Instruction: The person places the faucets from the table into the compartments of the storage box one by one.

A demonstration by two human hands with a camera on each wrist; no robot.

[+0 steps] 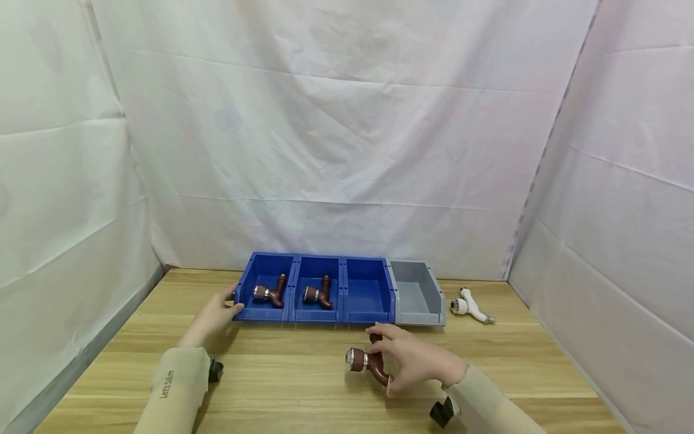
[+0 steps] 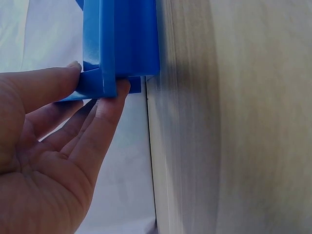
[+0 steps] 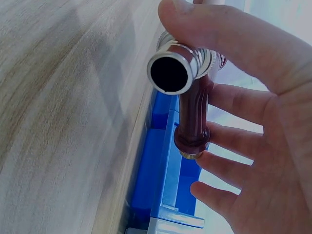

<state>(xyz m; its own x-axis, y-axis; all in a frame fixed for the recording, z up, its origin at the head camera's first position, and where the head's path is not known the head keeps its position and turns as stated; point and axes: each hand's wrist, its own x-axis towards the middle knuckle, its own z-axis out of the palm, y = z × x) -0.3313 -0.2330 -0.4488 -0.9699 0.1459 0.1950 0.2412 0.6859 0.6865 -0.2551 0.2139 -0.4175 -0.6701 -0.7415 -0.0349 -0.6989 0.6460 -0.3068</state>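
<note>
My right hand [image 1: 414, 357] holds a dark red-brown faucet [image 1: 378, 364] above the table, in front of the bins. In the right wrist view the thumb lies over the faucet [image 3: 194, 112] and the fingers are along its far side; its round spout opening faces the camera. My left hand [image 1: 214, 313] pinches the left edge of the leftmost blue bin [image 1: 238, 301]. The left wrist view has thumb and fingers on either side of that bin's rim [image 2: 108, 58]. Two like faucets lie inside, one in the left bin [image 1: 275, 295], one in the second [image 1: 323, 296].
The third blue bin [image 1: 368, 301] shows a bare floor. A grey bin [image 1: 417, 295] joins the row at the right. Beyond it a white faucet [image 1: 473, 305] lies on the wooden table [image 1: 282, 380]. White cloth [image 1: 325, 150] hangs behind and at both sides.
</note>
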